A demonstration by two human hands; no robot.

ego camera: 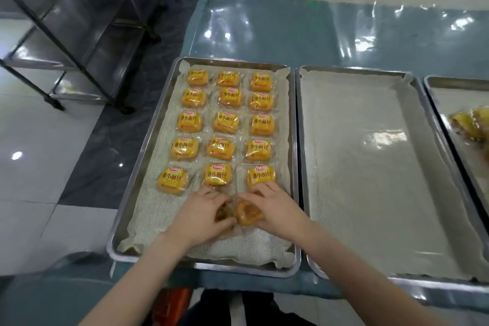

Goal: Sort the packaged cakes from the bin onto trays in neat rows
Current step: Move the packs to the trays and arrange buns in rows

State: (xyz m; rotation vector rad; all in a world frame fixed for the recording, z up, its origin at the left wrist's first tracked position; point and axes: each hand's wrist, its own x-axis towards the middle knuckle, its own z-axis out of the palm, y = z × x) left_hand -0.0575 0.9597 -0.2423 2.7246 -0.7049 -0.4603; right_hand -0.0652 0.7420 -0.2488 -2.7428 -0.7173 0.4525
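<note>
Fingers (262, 189) curl over two blurred, half-hidden cakes (246, 213).

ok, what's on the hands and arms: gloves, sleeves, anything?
Nothing worn. Left hand and right hand have no gloves and no visible rings. Left forearm and right forearm are bare to the frame edge: no sleeves, watch or bands.
</note>
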